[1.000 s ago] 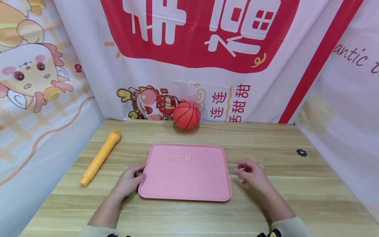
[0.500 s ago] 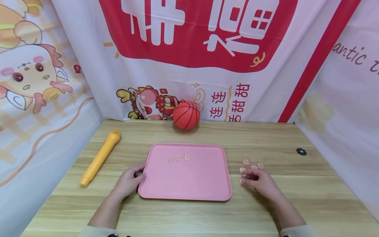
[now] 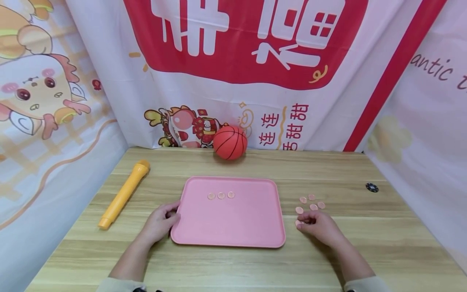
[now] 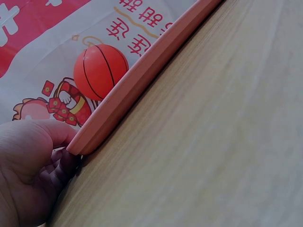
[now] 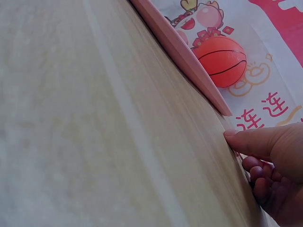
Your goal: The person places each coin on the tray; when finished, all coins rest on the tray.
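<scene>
A pink tray [image 3: 228,227] lies in the middle of the wooden table, with three small pink discs [image 3: 221,195] in a row near its far side. My left hand [image 3: 160,221] grips the tray's left edge; in the left wrist view the thumb [image 4: 33,137] lies over the rim [image 4: 142,71] and the fingers curl beneath. Several loose pink discs [image 3: 311,202] lie right of the tray. Just in front of them my right hand [image 3: 317,226] rests on the table with curled fingers, pinching one disc [image 3: 298,222] at its fingertips. In the right wrist view the thumb [image 5: 251,141] touches the wood.
An orange toy basketball [image 3: 230,142] sits against the back curtain. A yellow toy microphone [image 3: 123,194] lies at the left. A small black disc [image 3: 371,187] lies far right. Printed cloth walls close in the table on three sides.
My right hand has drawn back toward me, uncovering the loose discs, and settled on the nearest one. The left hand and the tray have stayed put.
</scene>
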`<state>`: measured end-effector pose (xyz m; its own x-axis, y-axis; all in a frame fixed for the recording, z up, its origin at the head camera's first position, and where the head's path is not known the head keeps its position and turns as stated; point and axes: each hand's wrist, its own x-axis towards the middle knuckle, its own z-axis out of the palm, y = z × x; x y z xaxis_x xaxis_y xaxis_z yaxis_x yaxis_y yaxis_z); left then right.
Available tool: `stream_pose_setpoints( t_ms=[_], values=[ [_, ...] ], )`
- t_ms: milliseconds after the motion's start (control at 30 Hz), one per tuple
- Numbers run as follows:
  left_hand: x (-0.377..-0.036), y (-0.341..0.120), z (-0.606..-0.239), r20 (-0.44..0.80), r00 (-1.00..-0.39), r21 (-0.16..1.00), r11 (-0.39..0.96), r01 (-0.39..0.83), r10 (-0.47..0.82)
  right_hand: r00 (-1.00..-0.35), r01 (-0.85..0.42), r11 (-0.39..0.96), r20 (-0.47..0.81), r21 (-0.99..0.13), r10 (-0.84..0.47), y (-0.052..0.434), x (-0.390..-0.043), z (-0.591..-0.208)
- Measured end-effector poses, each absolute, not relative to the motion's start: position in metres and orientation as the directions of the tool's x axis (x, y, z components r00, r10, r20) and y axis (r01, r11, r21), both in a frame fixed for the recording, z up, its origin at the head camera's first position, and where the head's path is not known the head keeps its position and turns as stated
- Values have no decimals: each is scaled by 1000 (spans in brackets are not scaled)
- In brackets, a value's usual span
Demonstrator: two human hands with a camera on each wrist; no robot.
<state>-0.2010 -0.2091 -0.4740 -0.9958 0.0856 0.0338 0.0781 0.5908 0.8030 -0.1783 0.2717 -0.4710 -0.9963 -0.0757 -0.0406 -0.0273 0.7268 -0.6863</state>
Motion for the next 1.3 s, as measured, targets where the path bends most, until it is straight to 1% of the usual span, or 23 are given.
stream_pose_setpoints(
  t_ms=[233,433,567,800,900,967,1100,1233,1300],
  values=[
    [-201,-209,-474,32,-996,810,581,76,86,-996,-22,735,-48,-678,-74,271,-179,-470],
    [-202,-210,-476,25,-996,810,582,71,87,-997,0,716,-55,-699,-53,269,-177,-469],
    [-203,-210,-475,27,-995,810,582,75,91,-997,-12,694,-43,-720,-62,268,-177,-467],
    [-202,-211,-476,28,-996,802,593,75,89,-995,6,548,-58,-837,-78,264,-180,-467],
    [-202,-211,-475,27,-996,806,588,74,89,-994,22,508,-72,-861,-78,258,-184,-464],
    [-202,-211,-475,26,-996,810,582,73,88,-994,48,494,-89,-868,-60,252,-187,-461],
    [-202,-211,-475,29,-996,814,576,73,85,-990,115,423,-138,-899,-24,238,-193,-454],
    [-202,-211,-475,34,-996,811,580,78,85,-984,153,336,-173,-929,-33,225,-200,-449],
    [-202,-211,-476,39,-996,808,584,81,83,-985,141,312,-165,-940,-52,221,-205,-447]
  ],
)
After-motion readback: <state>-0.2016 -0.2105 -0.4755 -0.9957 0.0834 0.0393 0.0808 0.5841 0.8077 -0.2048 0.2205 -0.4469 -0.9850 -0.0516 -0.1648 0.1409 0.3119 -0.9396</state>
